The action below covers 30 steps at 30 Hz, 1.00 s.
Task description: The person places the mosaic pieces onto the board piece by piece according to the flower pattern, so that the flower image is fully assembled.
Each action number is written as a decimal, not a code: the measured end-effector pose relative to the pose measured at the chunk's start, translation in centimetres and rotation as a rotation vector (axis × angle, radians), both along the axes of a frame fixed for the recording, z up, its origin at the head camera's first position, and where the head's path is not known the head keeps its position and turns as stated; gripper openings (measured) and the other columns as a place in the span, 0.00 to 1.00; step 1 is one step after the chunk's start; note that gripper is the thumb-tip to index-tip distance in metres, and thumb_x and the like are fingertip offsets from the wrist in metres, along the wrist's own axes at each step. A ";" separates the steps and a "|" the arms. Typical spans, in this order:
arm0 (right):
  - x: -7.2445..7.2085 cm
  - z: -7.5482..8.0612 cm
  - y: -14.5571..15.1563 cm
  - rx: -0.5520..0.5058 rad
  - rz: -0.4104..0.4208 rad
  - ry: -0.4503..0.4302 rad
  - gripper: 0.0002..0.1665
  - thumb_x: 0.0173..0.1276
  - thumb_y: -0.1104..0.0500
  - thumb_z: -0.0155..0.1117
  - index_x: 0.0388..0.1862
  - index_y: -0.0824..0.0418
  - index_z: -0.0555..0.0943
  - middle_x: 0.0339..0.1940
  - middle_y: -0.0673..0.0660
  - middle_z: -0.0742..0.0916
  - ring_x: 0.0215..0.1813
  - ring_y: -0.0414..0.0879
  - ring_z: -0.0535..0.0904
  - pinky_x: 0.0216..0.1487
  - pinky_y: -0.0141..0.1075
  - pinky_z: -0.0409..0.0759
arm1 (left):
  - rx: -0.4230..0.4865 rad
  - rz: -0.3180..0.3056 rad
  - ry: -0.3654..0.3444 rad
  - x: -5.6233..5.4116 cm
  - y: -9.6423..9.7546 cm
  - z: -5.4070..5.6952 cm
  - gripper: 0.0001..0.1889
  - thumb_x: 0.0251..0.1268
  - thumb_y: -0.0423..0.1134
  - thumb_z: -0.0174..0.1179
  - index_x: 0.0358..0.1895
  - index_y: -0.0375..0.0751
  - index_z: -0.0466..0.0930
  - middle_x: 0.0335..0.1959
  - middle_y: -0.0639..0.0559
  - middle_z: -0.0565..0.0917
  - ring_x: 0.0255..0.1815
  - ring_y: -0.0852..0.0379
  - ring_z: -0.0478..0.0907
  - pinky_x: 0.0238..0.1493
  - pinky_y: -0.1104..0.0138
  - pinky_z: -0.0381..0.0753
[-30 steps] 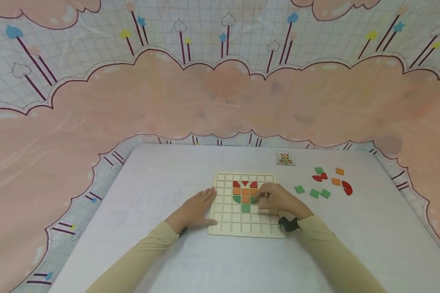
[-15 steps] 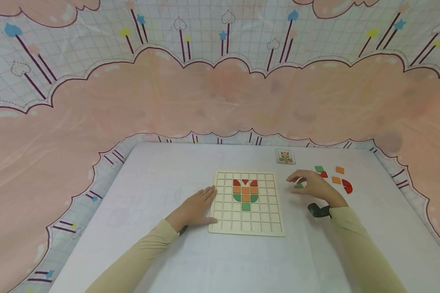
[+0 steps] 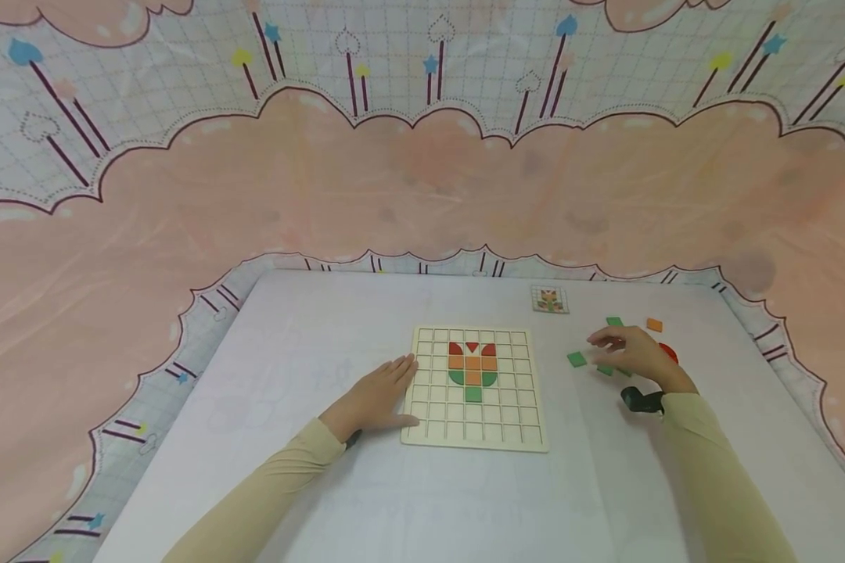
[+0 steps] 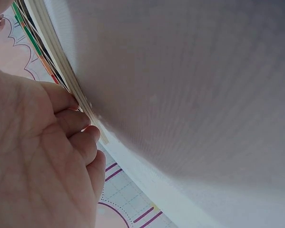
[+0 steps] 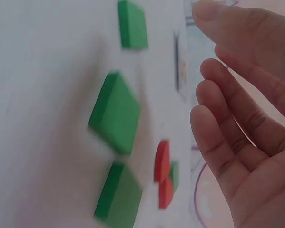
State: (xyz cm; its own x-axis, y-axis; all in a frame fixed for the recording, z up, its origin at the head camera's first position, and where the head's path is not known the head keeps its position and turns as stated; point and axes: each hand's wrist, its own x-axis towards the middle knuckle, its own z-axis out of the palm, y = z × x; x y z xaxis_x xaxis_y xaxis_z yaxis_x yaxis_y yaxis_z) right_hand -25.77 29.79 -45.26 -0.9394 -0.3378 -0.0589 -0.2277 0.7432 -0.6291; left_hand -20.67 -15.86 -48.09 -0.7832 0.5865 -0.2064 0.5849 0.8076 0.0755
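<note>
My left hand rests against the left edge of a pale wooden grid board, its fingers straight. In the left wrist view, the fingertips touch the board's side. Red, orange and green tiles form a tulip-like shape on the board, with a green square tile at its bottom. To the right, my right hand hovers over loose tiles, fingers loosely bent and holding nothing. A green tile lies left of its fingertips. The right wrist view shows a green square and red pieces below the hand.
A small pattern card lies behind the board, to its right. Beyond the right hand are an orange tile and a partly hidden red piece. The white table meets a patterned cloth backdrop.
My right hand has left the board's tiles and moved right to the loose ones, passing over the nearest green tile, which still lies there. My left hand has stayed at the board's edge.
</note>
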 end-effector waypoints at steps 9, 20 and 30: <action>0.2 -0.4 2.1 -0.001 -0.067 -0.054 0.24 0.60 0.56 0.68 0.51 0.70 0.79 0.50 0.69 0.82 0.50 0.58 0.78 0.42 0.26 0.78 | -0.003 -0.011 0.011 -0.1 -0.1 0.0 0.50 0.60 0.68 0.50 0.73 0.33 0.47 0.76 0.40 0.49 0.77 0.47 0.47 0.76 0.57 0.53; 0.6 -0.6 4.6 0.057 -0.141 -0.024 0.24 0.62 0.56 0.66 0.53 0.69 0.78 0.49 0.68 0.83 0.50 0.59 0.77 0.50 0.46 0.80 | -0.006 -0.012 0.005 -0.1 -0.1 0.0 0.50 0.60 0.68 0.50 0.74 0.33 0.47 0.76 0.40 0.49 0.77 0.47 0.47 0.76 0.57 0.52; 0.6 -0.5 6.4 0.050 -0.196 -0.048 0.26 0.62 0.57 0.65 0.55 0.71 0.76 0.46 0.68 0.82 0.44 0.50 0.75 0.33 0.25 0.78 | -0.013 -0.010 0.000 -0.2 -0.1 -0.1 0.51 0.60 0.69 0.49 0.74 0.33 0.46 0.76 0.40 0.49 0.77 0.47 0.46 0.76 0.57 0.52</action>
